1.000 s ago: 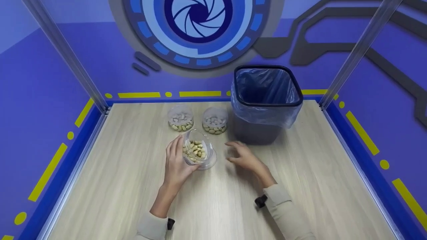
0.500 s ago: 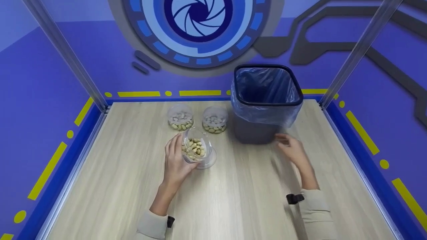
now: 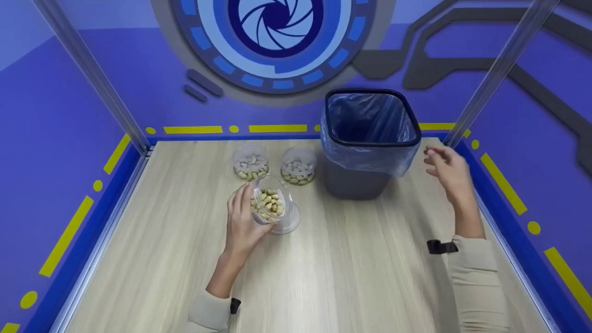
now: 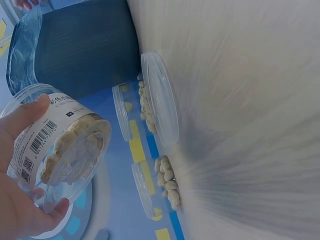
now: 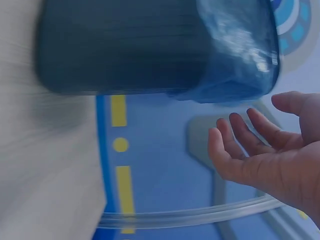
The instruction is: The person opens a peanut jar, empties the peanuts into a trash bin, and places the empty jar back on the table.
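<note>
In the head view my left hand (image 3: 241, 226) grips a clear plastic jar (image 3: 272, 203), tilted and lidless, with peanuts (image 3: 269, 202) inside. The left wrist view shows a white printed label (image 4: 37, 135) round the jar, thumb on one side and fingers on the other. A clear round lid (image 3: 289, 223) lies on the table just below the jar. My right hand (image 3: 453, 175) is raised beside the right side of the dark bin (image 3: 356, 178), apart from it. Its fingers are loosely bent, and nothing shows between them in the right wrist view.
Two more clear jars, a left one (image 3: 250, 162) and a right one (image 3: 298, 165), stand at the table's back with peanuts in them. A plastic bag (image 3: 370, 155) lines the bin and hangs over its rim. Metal posts (image 3: 502, 69) and blue walls bound the table.
From beside the jar, my right hand has swung right and away, past the bin's front to its right side, and risen. The left hand and its jar have barely moved.
</note>
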`<state>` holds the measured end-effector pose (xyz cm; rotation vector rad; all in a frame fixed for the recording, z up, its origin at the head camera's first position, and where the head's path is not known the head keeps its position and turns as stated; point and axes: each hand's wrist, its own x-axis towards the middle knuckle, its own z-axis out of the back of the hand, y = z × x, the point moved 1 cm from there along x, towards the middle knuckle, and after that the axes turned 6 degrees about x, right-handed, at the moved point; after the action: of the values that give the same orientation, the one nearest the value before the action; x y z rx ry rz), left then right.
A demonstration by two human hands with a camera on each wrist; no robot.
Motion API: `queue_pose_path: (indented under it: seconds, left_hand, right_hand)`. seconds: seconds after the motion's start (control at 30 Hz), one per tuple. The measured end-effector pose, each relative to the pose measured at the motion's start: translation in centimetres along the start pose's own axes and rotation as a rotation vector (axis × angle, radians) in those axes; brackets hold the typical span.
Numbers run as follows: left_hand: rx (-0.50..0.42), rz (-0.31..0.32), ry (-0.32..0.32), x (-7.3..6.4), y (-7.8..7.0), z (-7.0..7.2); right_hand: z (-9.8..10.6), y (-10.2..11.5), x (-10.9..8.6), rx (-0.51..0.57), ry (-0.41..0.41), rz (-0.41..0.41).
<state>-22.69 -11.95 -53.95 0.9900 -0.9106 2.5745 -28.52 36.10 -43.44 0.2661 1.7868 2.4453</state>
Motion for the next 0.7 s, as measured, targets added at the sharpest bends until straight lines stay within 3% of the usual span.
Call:
queue_pose_path:
  seconds: [0.3,0.53,0.7]
  left_hand:
    - [0.000,-0.003,0.011,0.4,-0.3,0.1]
    - [0.002,-0.014,0.013,0.5,-0.2,0.3]
    - [0.010,-0.030,0.002,0.8,-0.3,0.3]
  right_hand:
    - [0.4,3.2,2.8,0.152,0.171,-0.130]
    - [-0.4,3.8,4.9,0.248,0.220,-0.171]
    - [-0.6,3.1,5.6,0.356,0.219,-0.180]
